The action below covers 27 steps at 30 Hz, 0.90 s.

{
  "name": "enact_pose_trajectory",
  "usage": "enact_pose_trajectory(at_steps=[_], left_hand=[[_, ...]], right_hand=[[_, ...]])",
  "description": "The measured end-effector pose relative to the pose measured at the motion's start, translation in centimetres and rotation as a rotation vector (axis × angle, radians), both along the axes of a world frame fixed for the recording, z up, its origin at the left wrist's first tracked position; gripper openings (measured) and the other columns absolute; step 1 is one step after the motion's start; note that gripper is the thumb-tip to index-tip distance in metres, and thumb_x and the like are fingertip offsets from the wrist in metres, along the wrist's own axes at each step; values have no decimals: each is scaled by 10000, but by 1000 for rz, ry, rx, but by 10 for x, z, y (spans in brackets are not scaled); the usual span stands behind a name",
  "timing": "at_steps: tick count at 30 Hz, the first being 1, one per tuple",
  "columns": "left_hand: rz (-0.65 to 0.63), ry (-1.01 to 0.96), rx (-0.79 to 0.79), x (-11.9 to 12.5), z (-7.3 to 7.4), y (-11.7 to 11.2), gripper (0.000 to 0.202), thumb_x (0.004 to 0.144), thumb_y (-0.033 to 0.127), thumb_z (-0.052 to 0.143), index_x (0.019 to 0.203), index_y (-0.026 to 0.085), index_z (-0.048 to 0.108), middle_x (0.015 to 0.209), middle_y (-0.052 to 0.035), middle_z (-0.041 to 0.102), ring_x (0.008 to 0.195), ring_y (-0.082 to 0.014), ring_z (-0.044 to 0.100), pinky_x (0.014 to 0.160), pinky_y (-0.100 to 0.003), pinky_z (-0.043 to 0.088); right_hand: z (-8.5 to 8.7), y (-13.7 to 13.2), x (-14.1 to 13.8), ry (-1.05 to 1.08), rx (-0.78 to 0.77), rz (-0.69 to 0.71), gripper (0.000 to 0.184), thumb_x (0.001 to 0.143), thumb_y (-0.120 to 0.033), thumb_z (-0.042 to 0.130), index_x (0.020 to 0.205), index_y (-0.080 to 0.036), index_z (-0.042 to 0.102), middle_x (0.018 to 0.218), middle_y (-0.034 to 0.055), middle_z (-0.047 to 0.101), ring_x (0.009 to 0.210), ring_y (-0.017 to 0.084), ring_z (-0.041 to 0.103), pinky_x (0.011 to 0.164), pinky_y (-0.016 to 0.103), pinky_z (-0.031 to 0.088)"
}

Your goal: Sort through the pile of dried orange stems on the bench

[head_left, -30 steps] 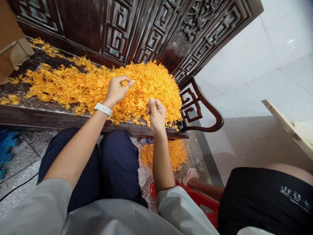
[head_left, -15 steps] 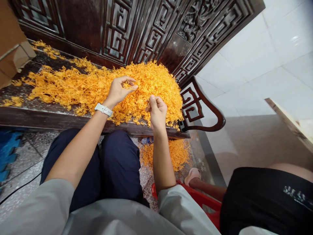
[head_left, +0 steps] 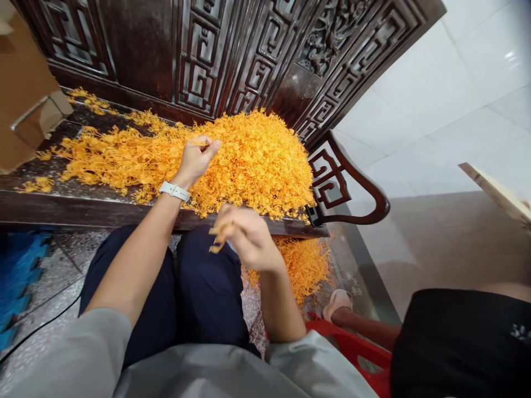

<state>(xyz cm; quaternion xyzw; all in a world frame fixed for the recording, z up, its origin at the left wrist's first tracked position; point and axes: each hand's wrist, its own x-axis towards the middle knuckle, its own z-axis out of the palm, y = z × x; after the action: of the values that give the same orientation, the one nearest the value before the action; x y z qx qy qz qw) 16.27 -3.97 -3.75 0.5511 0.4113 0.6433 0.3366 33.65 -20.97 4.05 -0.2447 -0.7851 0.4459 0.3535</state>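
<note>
A big heap of orange plastic sprigs covers the seat of a dark carved wooden bench. My left hand, with a white watch at the wrist, rests on the heap and pinches a thin orange sprig between thumb and fingers. My right hand is down over my knees, blurred by motion, its fingers closed on a small orange piece that sticks out to the left.
A second pile of orange sprigs lies on the speckled floor under the bench end. A red plastic stool and another person's leg and slipper are at the right. A cardboard box sits at the left, blue foam below.
My right hand has dropped from the heap's front edge down to my knees with an orange piece. My left hand has closed its fingers on a sprig atop the heap.
</note>
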Motion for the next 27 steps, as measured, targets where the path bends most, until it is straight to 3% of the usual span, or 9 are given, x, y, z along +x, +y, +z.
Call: enact_pose_trajectory(at_steps=[3,6,8,12,17,19,21,22,27], left_hand=[[-8,-8,-44,-7,-4,8,130,861,301,809,906,191,756,838,-52,711,760,-165,614,756,-298,506],[-31,35,-95,-5,-1,7,439,769,258,885,1188,182,779,1005,-88,768,851,-189,649,802,-309,518],[-16,74,-124,-4,1,3,486,735,319,924,1178,169,790,1006,-95,766,777,-175,619,746,-299,508],[-108,214,-142,-7,1,0,786,633,406,989,1350,224,727,1290,-115,732,747,-180,598,713,-318,521],[-239,176,-164,-14,-4,0,799,814,308,806,1559,283,519,1607,-160,538,1062,-273,693,872,-376,576],[-261,112,-195,-15,-3,-1,727,845,276,749,1534,275,519,1516,-167,613,1033,-260,714,832,-357,584],[-238,47,-222,-14,-2,-1,672,835,271,756,1473,260,547,1376,-159,691,853,-220,723,731,-336,580],[-200,13,-238,-14,-2,-1,639,825,280,773,1429,251,568,1298,-146,719,759,-196,707,687,-330,571],[-15,-145,-295,-13,-5,-1,592,726,349,907,1224,175,636,862,-47,740,610,-142,623,657,-293,521]], right_hand=[[6,-15,27,368,-203,442,174,991,-298,694,821,-265,696,731,-4,663,704,142,619,707,313,524],[-6,-9,62,1371,-570,739,70,969,-226,705,955,-293,692,703,-35,606,653,118,576,621,256,504],[-19,-4,82,1796,-760,706,110,965,-214,699,1044,-290,692,692,-41,545,618,118,510,600,266,471],[-34,-6,121,1928,-961,579,52,901,-229,757,895,-236,706,621,-69,366,514,112,292,481,294,230],[-29,-21,177,2488,-1426,1741,284,788,63,638,771,-213,701,701,11,535,611,155,519,460,259,403],[-33,-20,189,2855,-1096,959,225,827,-28,641,844,-242,709,801,49,577,741,216,628,498,337,539],[-43,-15,193,2505,-514,-181,181,907,-172,604,1016,-271,710,808,30,549,710,205,628,501,368,594],[-49,-13,193,2274,-362,-464,227,939,-221,566,1118,-279,693,788,10,514,658,187,602,495,360,602],[-72,-22,211,2442,-414,-315,337,947,-357,576,1260,-285,675,792,-4,454,589,203,525,376,364,519]])
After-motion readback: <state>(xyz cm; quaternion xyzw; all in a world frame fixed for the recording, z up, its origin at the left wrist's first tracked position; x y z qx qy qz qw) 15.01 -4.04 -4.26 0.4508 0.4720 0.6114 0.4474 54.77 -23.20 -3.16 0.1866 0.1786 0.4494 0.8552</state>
